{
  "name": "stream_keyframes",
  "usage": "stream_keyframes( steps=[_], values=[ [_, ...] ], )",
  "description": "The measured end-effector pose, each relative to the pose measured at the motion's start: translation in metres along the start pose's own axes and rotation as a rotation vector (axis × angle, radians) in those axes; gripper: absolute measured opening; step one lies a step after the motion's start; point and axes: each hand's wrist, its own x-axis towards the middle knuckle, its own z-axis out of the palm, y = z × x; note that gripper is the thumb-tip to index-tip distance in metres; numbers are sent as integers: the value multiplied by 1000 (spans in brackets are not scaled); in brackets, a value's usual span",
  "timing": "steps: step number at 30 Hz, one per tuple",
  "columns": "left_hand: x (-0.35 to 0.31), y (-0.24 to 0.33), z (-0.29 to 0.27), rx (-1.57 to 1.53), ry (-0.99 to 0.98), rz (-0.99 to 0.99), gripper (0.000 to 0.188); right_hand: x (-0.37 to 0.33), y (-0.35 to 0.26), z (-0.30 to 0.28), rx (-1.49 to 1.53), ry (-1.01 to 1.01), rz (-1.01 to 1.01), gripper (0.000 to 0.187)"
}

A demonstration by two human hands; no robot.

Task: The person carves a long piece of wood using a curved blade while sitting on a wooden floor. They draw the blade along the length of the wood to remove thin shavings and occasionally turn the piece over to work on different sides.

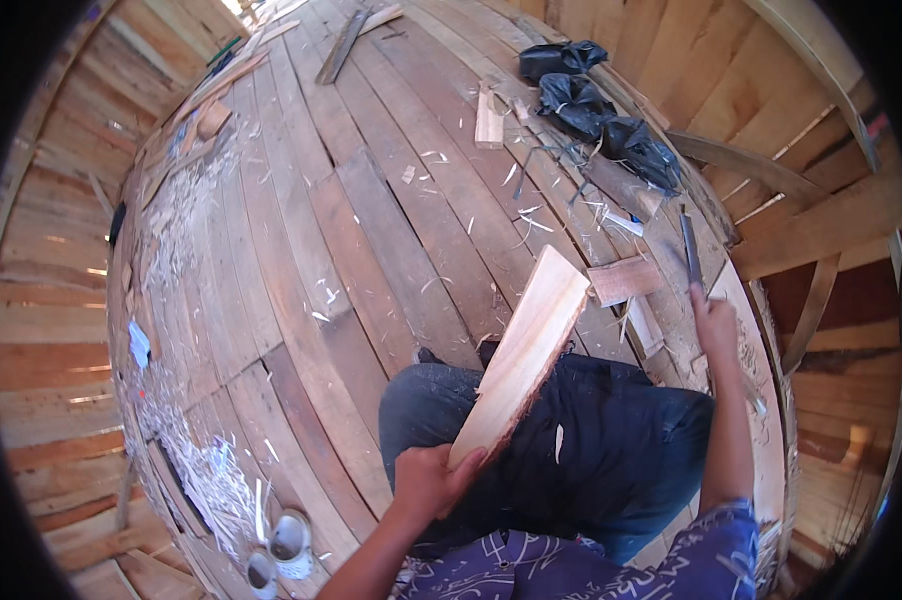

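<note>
My left hand (434,480) is closed round the lower end of a pale wooden board (531,340) with a rough bark edge on its right side. The board slants up and away from me, over my thighs. Out to the right, my right hand (713,318) is wrapped round the near end of a long, narrow knife (688,245) with a dark blade pointing away. The blade is apart from the board. Beyond the board lie a short flat wood piece (626,280) and a smaller offcut (644,326).
Black plastic bags (581,105) lie by the right wall, near a wood block (489,118). Shavings (196,470) are heaped along the left side of the plank floor (301,250). Two cups (291,545) stand at lower left. Long wood strips (343,45) lie at the far end.
</note>
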Motion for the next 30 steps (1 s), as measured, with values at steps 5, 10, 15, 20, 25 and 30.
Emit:
stream_keyframes(
  steps=[5, 10, 15, 20, 25, 30],
  values=[
    [-3, -3, 2, 45, -52, -10, 51, -107, -101, 7, 54, -150, -388, 62],
    [-5, -3, 3, 39, 12, 5, 52, -114, -152, 30, -137, -252, -689, 66],
    [-5, 3, -4, 118, -8, -17, 46, -84, -151, 36, -219, -136, -731, 63],
    [-9, -9, 5, -29, 15, 37, 45, 136, 85, 7, -11, 302, 294, 66],
    [2, -2, 3, 87, -62, 18, 38, 8, 15, -20, -164, 86, 82, 75],
    [-4, 0, -5, 27, -63, -21, 51, -102, -89, -3, 22, -79, -326, 63]
  ],
)
